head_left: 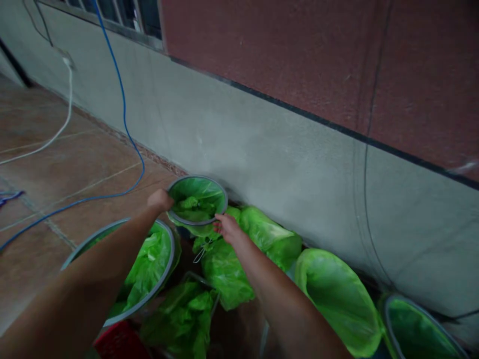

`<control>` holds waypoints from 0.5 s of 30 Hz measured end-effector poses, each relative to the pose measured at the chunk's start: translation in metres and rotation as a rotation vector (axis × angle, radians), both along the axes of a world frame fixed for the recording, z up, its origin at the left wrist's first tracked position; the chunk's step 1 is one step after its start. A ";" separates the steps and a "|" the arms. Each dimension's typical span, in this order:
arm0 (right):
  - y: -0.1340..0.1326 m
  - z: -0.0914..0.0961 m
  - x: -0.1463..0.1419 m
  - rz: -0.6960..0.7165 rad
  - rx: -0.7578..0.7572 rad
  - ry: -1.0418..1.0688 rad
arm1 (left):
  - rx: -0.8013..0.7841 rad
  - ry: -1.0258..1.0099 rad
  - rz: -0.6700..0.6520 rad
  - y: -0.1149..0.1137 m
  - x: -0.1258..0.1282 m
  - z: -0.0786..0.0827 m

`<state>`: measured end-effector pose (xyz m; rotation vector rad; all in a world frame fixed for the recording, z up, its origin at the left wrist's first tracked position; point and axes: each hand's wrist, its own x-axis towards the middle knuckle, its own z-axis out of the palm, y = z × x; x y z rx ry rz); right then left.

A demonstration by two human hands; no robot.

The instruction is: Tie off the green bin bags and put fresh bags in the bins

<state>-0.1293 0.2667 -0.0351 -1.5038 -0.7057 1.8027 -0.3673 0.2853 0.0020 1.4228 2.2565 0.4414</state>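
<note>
A small round bin with a grey rim (198,176) and a green plastic liner (194,188) is held out in front of me, close to the wall. My left hand (160,200) grips the rim on its left side, fingers mostly hidden behind it. On the right front, my right hand (226,227) has its fingers closed around the rim and liner edge. Crumpled green plastic lies inside the bin. Just below my left forearm stands a larger bin with a grey rim (172,254), also lined in green.
Stuffed green bags (228,271) lie by the wall. To the right are a green-lined bin (337,299) and another grey-rimmed bin (387,311). A blue cord (123,99) and a white cable (70,99) run across the tiled floor. Something red (121,343) sits at the bottom.
</note>
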 end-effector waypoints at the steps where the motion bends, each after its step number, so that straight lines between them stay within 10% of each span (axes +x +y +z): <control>1: 0.002 0.004 0.003 -0.030 -0.015 0.020 | -0.011 0.045 0.006 0.002 0.004 0.007; 7: -0.022 0.055 0.046 0.013 0.099 0.001 | 0.118 0.328 -0.145 -0.029 0.036 0.101; 11: -0.077 0.107 0.094 0.028 0.327 -0.200 | 0.221 0.355 -0.194 -0.101 0.069 0.170; 15: -0.152 0.140 0.151 0.114 0.433 -0.285 | 0.340 -0.046 -0.105 -0.178 0.110 0.191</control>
